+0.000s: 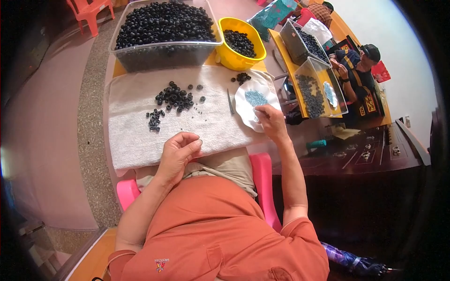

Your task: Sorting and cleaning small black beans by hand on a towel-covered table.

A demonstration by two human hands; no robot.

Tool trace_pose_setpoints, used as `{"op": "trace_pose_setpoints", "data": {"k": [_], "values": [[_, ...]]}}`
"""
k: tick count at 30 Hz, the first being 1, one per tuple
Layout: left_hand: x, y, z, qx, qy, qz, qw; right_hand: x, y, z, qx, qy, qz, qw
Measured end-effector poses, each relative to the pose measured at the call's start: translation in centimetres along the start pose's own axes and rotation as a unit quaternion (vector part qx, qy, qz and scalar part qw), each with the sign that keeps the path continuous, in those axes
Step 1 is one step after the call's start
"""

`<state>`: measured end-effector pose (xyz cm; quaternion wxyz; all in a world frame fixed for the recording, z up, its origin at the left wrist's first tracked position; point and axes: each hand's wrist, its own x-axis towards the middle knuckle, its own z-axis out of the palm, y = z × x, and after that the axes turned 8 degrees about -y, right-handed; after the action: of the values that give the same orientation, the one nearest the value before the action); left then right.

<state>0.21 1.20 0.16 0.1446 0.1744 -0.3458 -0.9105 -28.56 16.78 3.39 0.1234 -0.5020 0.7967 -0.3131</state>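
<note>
My right hand [272, 122] reaches over a white wavy-edged dish [243, 107], thumb and fingers pinched together above its near part. A heap of tiny light-blue pieces [255, 97] lies in that dish. My left hand [179, 152] is over the near edge of a white towel [140, 140], its thumb and forefinger pressed together. Whatever either pinch holds is too small or hidden to make out. Beyond the left hand, a loose pile of black round parts with holes [178, 97] lies on the towel. Slim tweezers [230, 101] rest left of the dish.
A large clear bin [159, 58] full of black parts stands at the far side, beside a yellow basin [228, 55] holding more. A few black parts [243, 78] sit behind the dish. At right, a person [358, 65] works beside clear bins [323, 110] on another table.
</note>
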Motion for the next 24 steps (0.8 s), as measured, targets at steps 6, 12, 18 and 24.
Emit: {"op": "trace_pose_setpoints", "data": {"k": [6, 12, 18, 24], "values": [[-0.1, -0.1, 0.1, 0.003, -0.005, -0.004, 1.0, -0.5, -0.5, 0.1, 0.052, 0.019, 0.0, 0.998], [-0.3, -0.3, 0.2, -0.016, -0.026, 0.002, 1.0, -1.9, -4.8, 2.5, 0.223, -0.022, -0.037, 0.974], [-0.2, -0.1, 0.6, -0.017, -0.05, -0.021, 0.998, -2.9, -9.2, 6.3, 0.285, -0.104, -0.105, 0.947], [-0.3, 0.5, 0.5, -0.026, -0.08, -0.064, 0.994, -2.1, -11.0, 7.3, 0.163, -0.096, -0.223, 0.956]]}}
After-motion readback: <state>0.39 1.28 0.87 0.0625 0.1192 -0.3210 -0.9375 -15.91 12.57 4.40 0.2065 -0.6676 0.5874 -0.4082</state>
